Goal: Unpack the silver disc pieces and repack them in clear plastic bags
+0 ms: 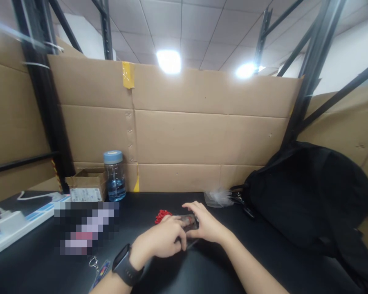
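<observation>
My left hand (pixel 162 241), with a black watch on its wrist, and my right hand (pixel 207 224) meet on the black table (pixel 202 269). Both have their fingers closed on a small clear plastic bag (pixel 190 222) with something red and dark inside. A small pile of red pieces (pixel 162 215) lies on the table just beyond my left hand's fingers. What exactly is in the bag is too small to tell.
A black backpack (pixel 309 192) fills the right side. A crumpled clear bag (pixel 217 197) lies beside it. A water bottle (pixel 114 175) and a small cardboard box (pixel 87 183) stand back left, with a white power strip (pixel 15 226) further left. Cardboard walls (pixel 178 134) close the back.
</observation>
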Available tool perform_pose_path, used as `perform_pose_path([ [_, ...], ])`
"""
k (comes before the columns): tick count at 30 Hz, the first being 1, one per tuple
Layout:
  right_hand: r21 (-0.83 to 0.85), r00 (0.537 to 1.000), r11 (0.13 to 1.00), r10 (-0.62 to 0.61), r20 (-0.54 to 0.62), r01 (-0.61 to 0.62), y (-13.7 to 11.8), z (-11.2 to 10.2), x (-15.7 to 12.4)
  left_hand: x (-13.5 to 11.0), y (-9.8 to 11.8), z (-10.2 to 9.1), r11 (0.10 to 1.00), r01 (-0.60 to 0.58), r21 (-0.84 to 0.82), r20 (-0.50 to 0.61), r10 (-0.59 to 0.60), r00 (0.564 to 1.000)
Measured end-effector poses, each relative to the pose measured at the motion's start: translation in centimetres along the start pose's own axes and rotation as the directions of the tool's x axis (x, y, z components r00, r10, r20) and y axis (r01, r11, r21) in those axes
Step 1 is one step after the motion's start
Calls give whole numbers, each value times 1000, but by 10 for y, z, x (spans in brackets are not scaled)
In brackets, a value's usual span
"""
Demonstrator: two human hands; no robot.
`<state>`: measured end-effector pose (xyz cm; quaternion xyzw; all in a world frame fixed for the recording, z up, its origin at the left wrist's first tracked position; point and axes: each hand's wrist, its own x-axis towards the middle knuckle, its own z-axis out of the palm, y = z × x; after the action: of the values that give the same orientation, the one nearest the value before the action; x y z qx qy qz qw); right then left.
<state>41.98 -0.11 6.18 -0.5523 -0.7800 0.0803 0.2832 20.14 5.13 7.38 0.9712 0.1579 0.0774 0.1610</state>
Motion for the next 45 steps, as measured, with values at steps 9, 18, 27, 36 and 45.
perform_pose_path([
  [9, 124, 983, 991, 21, 184, -44, 26, -28, -8, 9, -8, 12, 981, 180, 66, -280, -155, 947],
  [18, -2, 988, 995, 95, 125, -95, 30, -14, -7, 17, -16, 19, 976, 216, 17, -323, -199, 925],
  [27, 97, 1000, 995, 12, 12, -13, 26, -8, -2, 18, -13, 13, 981, 194, -23, -351, -190, 917],
  [36, 151, 999, 988, 11, -36, -6, 32, -6, 2, 22, -24, 9, 913, 394, -108, -368, -404, 837],
  [45, 215, 988, 967, 148, -47, -135, 32, -4, 3, 22, -25, 3, 867, 450, -215, -277, -496, 823],
])
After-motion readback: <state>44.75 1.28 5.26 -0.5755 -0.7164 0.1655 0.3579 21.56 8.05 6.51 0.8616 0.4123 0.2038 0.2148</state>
